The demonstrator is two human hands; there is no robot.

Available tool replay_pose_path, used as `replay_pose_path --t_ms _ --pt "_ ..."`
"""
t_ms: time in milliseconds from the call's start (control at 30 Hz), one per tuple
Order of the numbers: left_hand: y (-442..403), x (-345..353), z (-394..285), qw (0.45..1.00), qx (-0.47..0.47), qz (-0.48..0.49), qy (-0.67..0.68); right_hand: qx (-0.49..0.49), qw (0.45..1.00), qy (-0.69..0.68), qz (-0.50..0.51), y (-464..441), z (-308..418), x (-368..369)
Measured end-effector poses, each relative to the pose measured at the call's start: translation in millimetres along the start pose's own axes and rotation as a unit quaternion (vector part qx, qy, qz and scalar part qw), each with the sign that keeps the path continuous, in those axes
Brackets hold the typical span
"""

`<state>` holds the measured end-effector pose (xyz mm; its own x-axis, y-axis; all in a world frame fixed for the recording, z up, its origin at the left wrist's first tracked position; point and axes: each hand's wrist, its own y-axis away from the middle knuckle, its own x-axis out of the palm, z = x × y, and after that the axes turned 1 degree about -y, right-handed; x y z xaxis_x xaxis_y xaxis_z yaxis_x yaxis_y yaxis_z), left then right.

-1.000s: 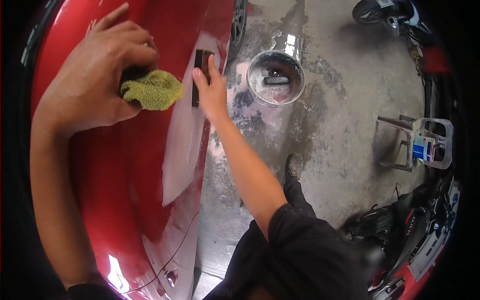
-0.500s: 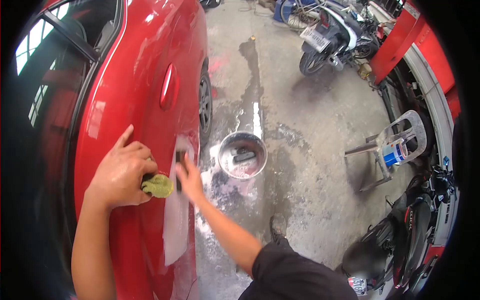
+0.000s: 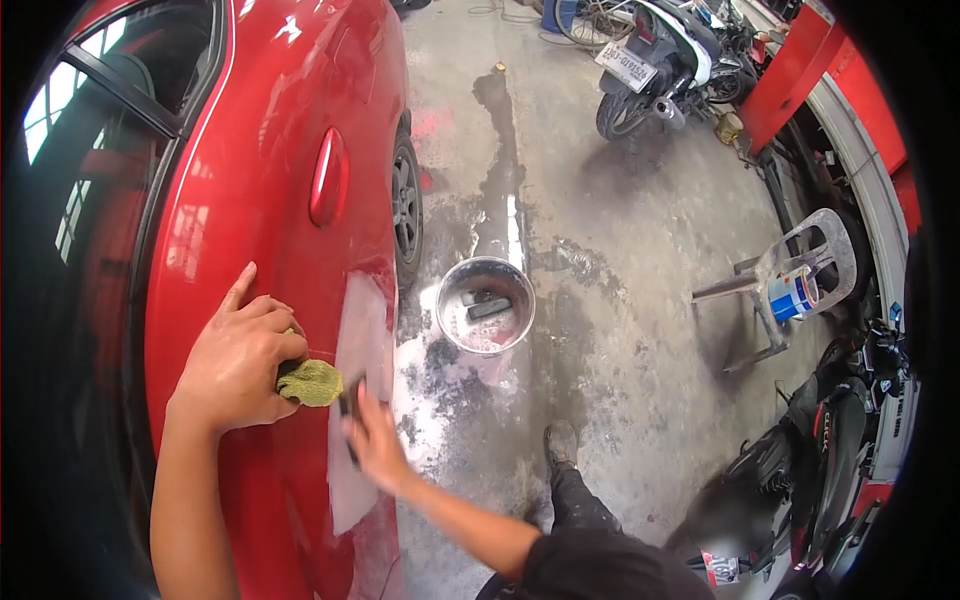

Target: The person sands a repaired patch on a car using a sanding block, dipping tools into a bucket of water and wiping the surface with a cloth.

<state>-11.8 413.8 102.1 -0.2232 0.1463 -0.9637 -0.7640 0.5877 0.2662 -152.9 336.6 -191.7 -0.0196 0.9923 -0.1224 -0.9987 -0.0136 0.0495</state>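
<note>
My left hand (image 3: 240, 360) is closed round a yellow-green sponge (image 3: 312, 383), its index finger stretched up along the red car door (image 3: 265, 230). The sponge pokes out on the right side of the hand. On the door's lower part is a pale, dull patch (image 3: 362, 325) running lengthwise. Against this patch my right hand (image 3: 378, 440) presses a dark sanding block (image 3: 349, 425), slightly smeared by motion. The fingers hide part of the block. The door handle (image 3: 328, 178) lies farther forward.
A bucket (image 3: 486, 350) of sudsy water with a dark block in it stands on the wet floor by the car. At the right are a plastic chair (image 3: 730, 283) bearing a paint can (image 3: 793, 293), and parked motorcycles (image 3: 825, 440). Another motorbike (image 3: 640, 80) stands farther off.
My right hand and the dark block have slid down the pale patch, toward my body. My left hand keeps the sponge in nearly the same place. The view has shifted slightly.
</note>
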Motion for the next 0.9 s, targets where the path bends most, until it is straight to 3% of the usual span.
replay_pose_path --t_ms 100,167,233,300,367,433,533,667,767,833,900 --pt "1.6 3.6 3.2 1.000 0.005 -0.002 0.004 0.011 0.998 0.054 0.024 30.1 0.9 9.4" --pt "-0.5 4.7 3.3 1.000 0.008 -0.006 -0.002 -0.009 0.999 -0.001 -0.036 -40.6 -35.6 10.7" --pt "0.0 8.4 3.9 1.000 0.007 -0.006 0.011 0.108 0.969 -0.221 0.001 -121.0 -62.6 -5.5" --pt "-3.6 7.2 1.0 1.000 0.008 -0.005 0.018 0.131 0.962 -0.241 0.010 -134.5 -73.8 -9.1" --pt "-4.0 8.7 -2.0 1.000 0.011 -0.007 0.021 0.049 0.994 -0.090 -0.028 -66.8 -62.9 7.6" --pt "-4.3 8.9 -3.6 1.000 0.011 -0.014 0.012 0.027 0.999 -0.013 -0.015 20.4 -24.4 18.3" --pt "-5.7 10.7 -1.7 1.000 0.004 -0.002 -0.005 -0.020 0.999 0.017 -0.028 16.4 -30.7 18.9" --pt "-9.3 15.5 -4.8 0.999 0.012 0.003 -0.036 0.061 0.991 -0.098 -0.064 -124.2 -109.7 12.4" --pt "-9.9 15.1 -4.0 0.999 0.025 0.017 -0.045 0.039 0.993 -0.082 -0.078 -63.3 -78.0 20.3" --pt "-11.0 12.6 -6.6 0.998 0.023 0.030 -0.054 0.028 0.998 -0.008 -0.052 23.1 -33.3 26.0" --pt "-11.5 15.1 -6.1 0.998 0.017 0.030 -0.060 0.049 0.998 -0.019 -0.021 27.7 -32.5 19.5"
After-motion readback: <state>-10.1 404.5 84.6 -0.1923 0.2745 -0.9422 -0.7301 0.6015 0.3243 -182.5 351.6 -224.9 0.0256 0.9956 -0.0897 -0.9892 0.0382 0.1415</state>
